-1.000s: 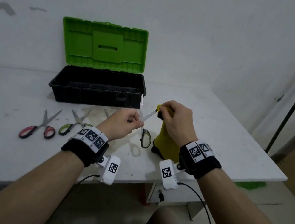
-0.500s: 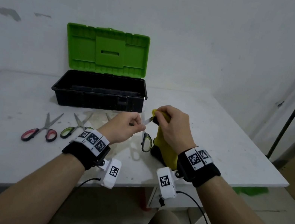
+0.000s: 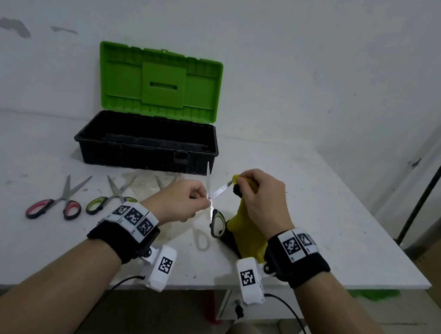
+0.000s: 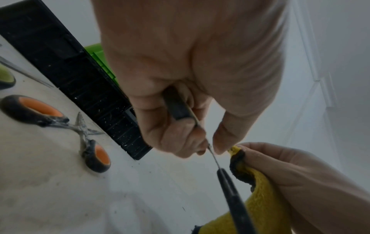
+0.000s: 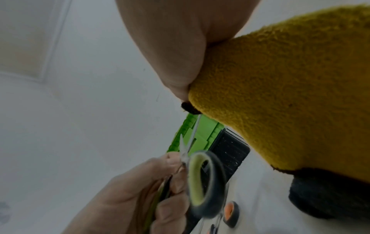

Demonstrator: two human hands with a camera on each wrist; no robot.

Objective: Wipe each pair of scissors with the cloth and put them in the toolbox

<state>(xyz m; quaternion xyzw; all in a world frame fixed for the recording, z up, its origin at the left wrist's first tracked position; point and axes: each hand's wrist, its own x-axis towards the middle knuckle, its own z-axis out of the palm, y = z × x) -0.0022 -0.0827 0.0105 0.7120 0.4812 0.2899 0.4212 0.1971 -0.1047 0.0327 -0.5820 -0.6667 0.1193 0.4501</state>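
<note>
Scissors (image 3: 215, 199) with green-lined handles are hanging open above the table (image 3: 323, 214), your left hand (image 3: 180, 204) pinching them at the pivot while your right hand (image 3: 262, 200) is pinching the yellow cloth (image 3: 246, 230) round one blade; be drawing it tipward, fingers behind the edge.

The right hand (image 5: 176, 47) fills the top centre of the frame, pinching a yellow cloth (image 5: 290, 102) that spreads over the upper right. A thin scissor blade runs from the cloth's dark edge down to the left hand (image 5: 140, 197) at lower centre, which grips the green-handled scissors (image 5: 200, 182). Behind the blade stands the toolbox (image 5: 230, 148), its green lid up. Orange-handled scissors (image 5: 230, 213) lie at the bottom on the worktop (image 5: 266, 205).
</note>
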